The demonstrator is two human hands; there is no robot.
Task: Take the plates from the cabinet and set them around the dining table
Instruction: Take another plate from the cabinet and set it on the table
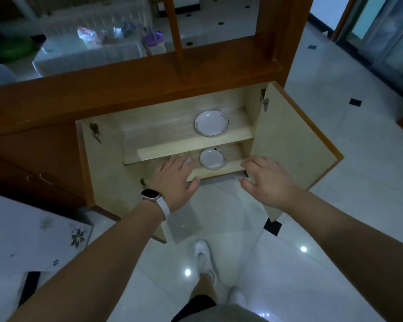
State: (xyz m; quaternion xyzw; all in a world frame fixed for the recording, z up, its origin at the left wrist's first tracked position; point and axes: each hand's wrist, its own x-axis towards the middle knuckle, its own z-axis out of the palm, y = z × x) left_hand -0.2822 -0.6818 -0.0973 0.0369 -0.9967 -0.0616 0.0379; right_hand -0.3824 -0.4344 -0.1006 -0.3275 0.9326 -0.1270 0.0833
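Large plate (211,123) on the upper shelf (163,132) bears unreadable rim writing; left hand (175,182) and right hand (269,182) reach loose-fingered, empty.

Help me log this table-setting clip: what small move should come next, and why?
Probably close in and lift the small plate off the lower shelf: the left hand and right hand are open and empty at that shelf's front edge, the plate lying between them.
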